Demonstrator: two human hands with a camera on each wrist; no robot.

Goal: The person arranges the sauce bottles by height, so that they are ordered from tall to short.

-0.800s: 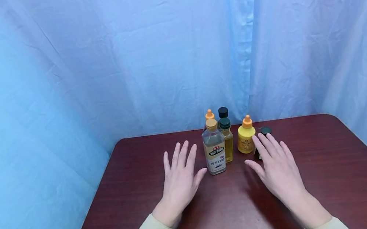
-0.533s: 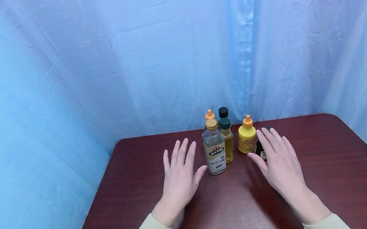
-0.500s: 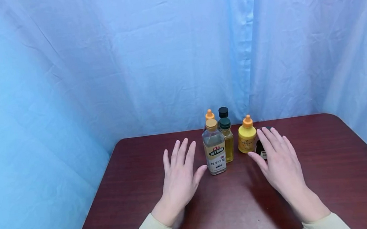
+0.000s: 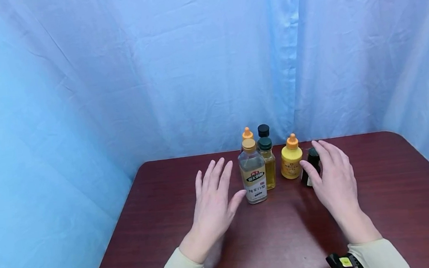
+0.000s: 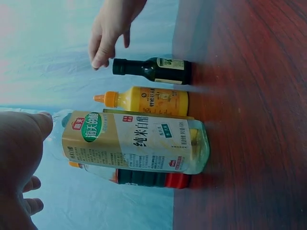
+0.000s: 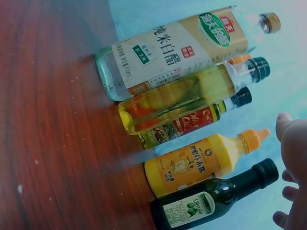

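In the head view my left hand point(image 4: 213, 199) hovers with spread fingers left of a clear rice vinegar bottle point(image 4: 255, 182) with a gold cap. Its thumb comes near the bottle; whether it touches I cannot tell. My right hand point(image 4: 335, 182) is held over the right side, fingers extended and thumb apart, beside a dark green olive oil bottle point(image 6: 192, 206) that it partly covers. In the left wrist view, a gap shows between the right hand point(image 5: 111, 31) and that bottle's cap. Neither hand holds anything.
Between the hands stand a yellow squeeze bottle point(image 4: 291, 163) with an orange nozzle and a golden oil bottle point(image 4: 270, 172) with a green cap. Partly hidden behind are a black-capped bottle point(image 4: 263, 130) and an orange-tipped bottle point(image 4: 247, 133). Blue curtains point(image 4: 208, 65) surround the brown table point(image 4: 161, 225).
My right hand has moved right and slightly upward in the head view, uncovering more of the dark olive oil bottle. My left hand has shifted only slightly. The bottles stand as before.
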